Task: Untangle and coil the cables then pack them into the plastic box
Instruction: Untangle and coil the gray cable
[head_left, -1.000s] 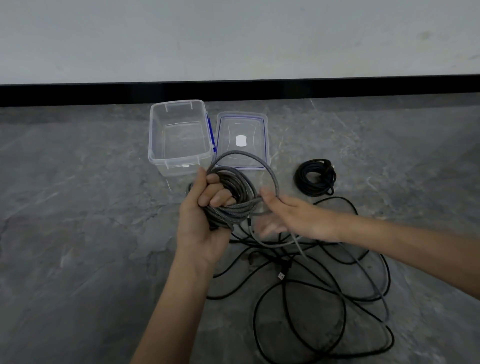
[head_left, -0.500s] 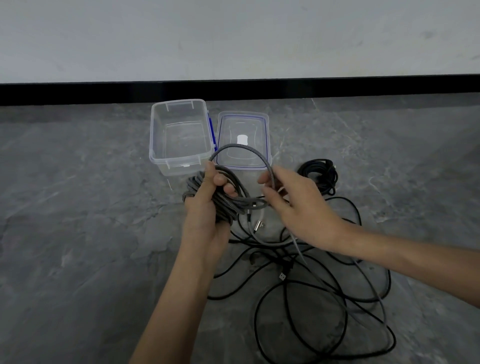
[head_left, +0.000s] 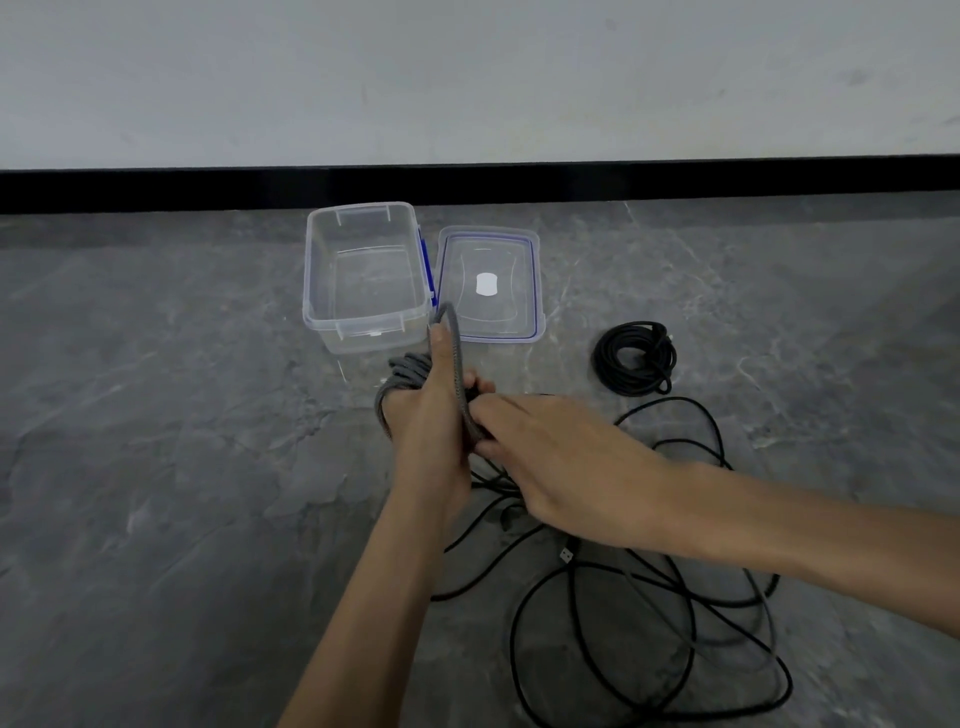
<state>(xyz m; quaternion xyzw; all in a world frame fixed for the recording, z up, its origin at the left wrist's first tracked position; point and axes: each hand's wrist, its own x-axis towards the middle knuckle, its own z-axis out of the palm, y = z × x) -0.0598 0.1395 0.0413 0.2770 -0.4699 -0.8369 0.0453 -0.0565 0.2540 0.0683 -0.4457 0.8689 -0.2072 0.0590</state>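
Observation:
My left hand (head_left: 428, 431) grips a coil of grey braided cable (head_left: 408, 371), seen edge-on, with one loop running up over my thumb. My right hand (head_left: 550, 452) pinches the same cable at the coil's near side, right against my left hand. A clear plastic box (head_left: 363, 317) stands open just beyond the hands, with nothing inside it. A tangle of loose black cable (head_left: 644, 613) lies on the floor under and behind my right forearm. A coiled black cable (head_left: 635, 357) lies to the right.
The box's clear lid (head_left: 488, 288) with a blue rim lies flat right of the box. The grey stone floor (head_left: 156, 441) spreads to the left. A black skirting strip (head_left: 208, 189) and a pale wall stand behind.
My left hand turned the grey coil from facing me to edge-on. My right hand moved left and down, bringing the wide loop in against the coil.

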